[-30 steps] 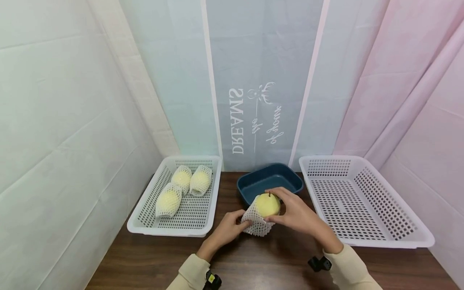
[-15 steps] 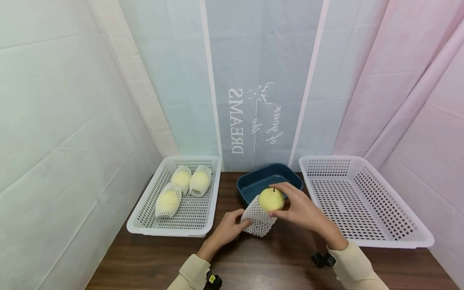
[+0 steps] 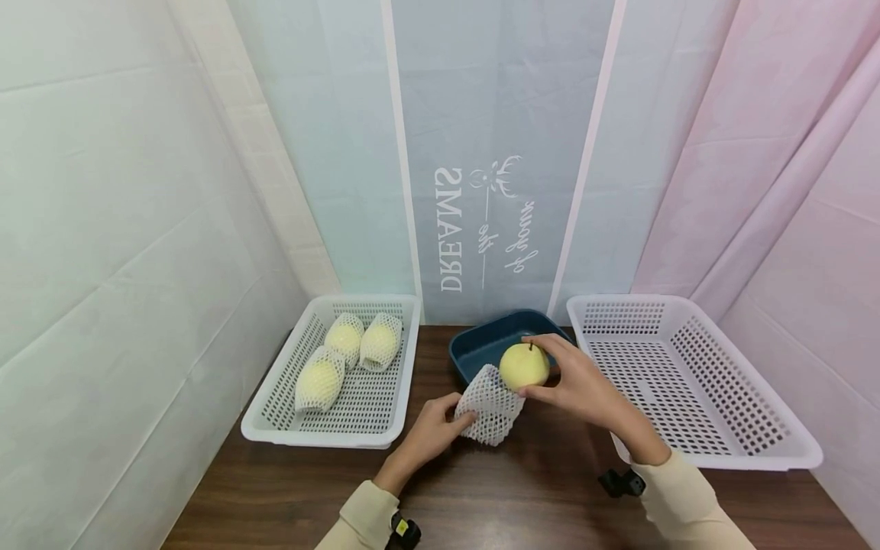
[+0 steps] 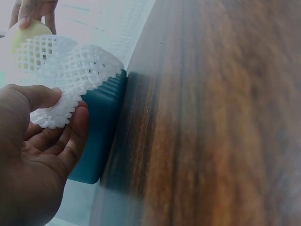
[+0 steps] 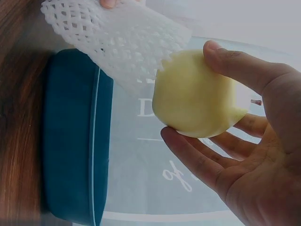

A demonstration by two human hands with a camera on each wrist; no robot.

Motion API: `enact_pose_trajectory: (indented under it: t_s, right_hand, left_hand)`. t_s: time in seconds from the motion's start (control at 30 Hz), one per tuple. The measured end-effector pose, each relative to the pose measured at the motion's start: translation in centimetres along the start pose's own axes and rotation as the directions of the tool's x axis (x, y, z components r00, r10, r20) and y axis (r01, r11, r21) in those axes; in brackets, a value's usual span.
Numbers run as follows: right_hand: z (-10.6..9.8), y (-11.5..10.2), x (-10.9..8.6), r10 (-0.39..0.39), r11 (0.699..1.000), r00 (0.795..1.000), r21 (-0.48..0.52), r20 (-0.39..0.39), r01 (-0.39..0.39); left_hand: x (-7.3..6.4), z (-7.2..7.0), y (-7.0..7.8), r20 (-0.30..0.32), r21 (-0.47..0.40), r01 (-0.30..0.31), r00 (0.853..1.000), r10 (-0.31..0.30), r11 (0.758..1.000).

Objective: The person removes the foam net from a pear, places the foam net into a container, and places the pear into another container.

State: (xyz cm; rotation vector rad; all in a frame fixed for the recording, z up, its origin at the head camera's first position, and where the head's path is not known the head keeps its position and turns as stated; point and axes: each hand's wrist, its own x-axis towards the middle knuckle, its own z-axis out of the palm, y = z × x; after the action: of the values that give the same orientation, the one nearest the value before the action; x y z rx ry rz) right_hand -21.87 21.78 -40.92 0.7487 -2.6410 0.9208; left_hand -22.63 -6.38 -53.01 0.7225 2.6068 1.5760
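Observation:
My right hand point(image 3: 580, 384) grips a yellow-green pear point(image 3: 524, 367) between thumb and fingers, its stem pointing up and away from the net. In the right wrist view the bare pear point(image 5: 200, 96) overlaps the mouth of a white foam fruit net point(image 5: 113, 35). The left hand point(image 3: 431, 434) pinches the side of that foam net point(image 3: 492, 406) between thumb and fingers. Seen from the left wrist, the net point(image 4: 77, 70) hangs limp, the left thumb on top of it and fingers beneath. Behind both hands stands a dark blue basin point(image 3: 474, 344).
At left, a white basket point(image 3: 374, 439) holds 3 pears in foam nets point(image 3: 319, 382). A larger white basket point(image 3: 715, 461) stands at right. The brown wooden table point(image 3: 481, 496) runs up to a printed curtain point(image 3: 495, 92) at the back.
The right hand has drawn the pear up and to the right, out of the foam net. The left hand has stayed almost in place, and the net has flattened.

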Motion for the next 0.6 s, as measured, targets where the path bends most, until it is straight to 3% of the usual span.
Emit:
enact_pose_trajectory:
  t_s: [0.27,0.6]
  right_hand:
    - [-1.0,0.5,0.4,0.047,0.999,0.999,0.007,0.012,-0.047]
    - [-2.3,1.1,0.5,0.071,0.997,0.997,-0.032,-0.007,-0.071]
  left_hand:
    - [0.3,0.2,0.4,-0.028,-0.001,0.007,1.000,-0.007,1.000]
    - [0.8,0.6,0.7,-0.055,-0.062,0.007,0.998,-0.010,0.998]
